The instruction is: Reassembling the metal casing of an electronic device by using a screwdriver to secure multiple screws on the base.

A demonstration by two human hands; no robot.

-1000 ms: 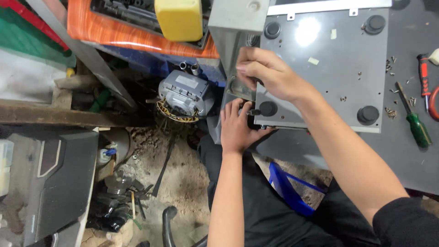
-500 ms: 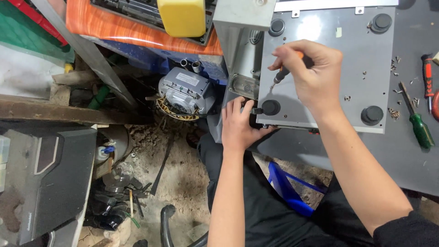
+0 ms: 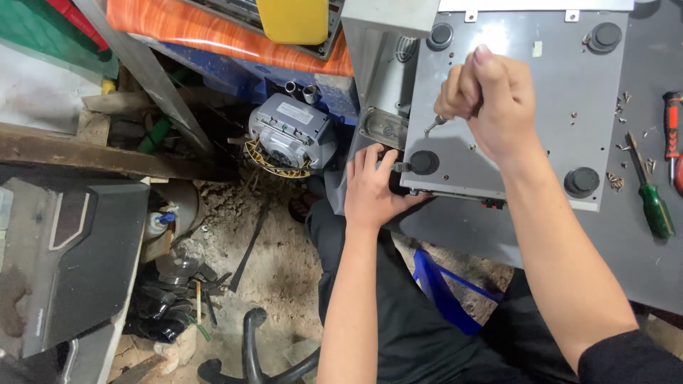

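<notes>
From the head camera I look straight down on my right hand (image 3: 491, 99), whose fingers (image 3: 455, 85) are curled shut around the handle of a screwdriver (image 3: 442, 121); only its short metal shank shows below the fist, slanting down and left so that the tip meets the grey base plate (image 3: 526, 163) just under my knuckles, which I judge is the angle needed to seat it in a screw there, though the screw itself is too small to make out. The plate lies upside down on the dark tabletop (image 3: 640, 263), its round black feet (image 3: 582, 181) facing up, which leaves the underside open to the tool. My left hand (image 3: 373, 188) sits below and left of the tool tip, fingers wrapped over the plate's near left corner, thumb close to the nearest foot (image 3: 423, 162); I read that grip as bracing the appliance so it does not slide or twist under the pushing hand. Off past my right wrist, well apart from either hand, a green-handled screwdriver (image 3: 653, 206) and a red-handled tool (image 3: 671, 128) lie on the tabletop among loose screws (image 3: 615, 181), parked within reach. Left of my left fingers, down on the dirt floor (image 3: 270, 263), stands a grey electric motor (image 3: 288, 135).
</notes>
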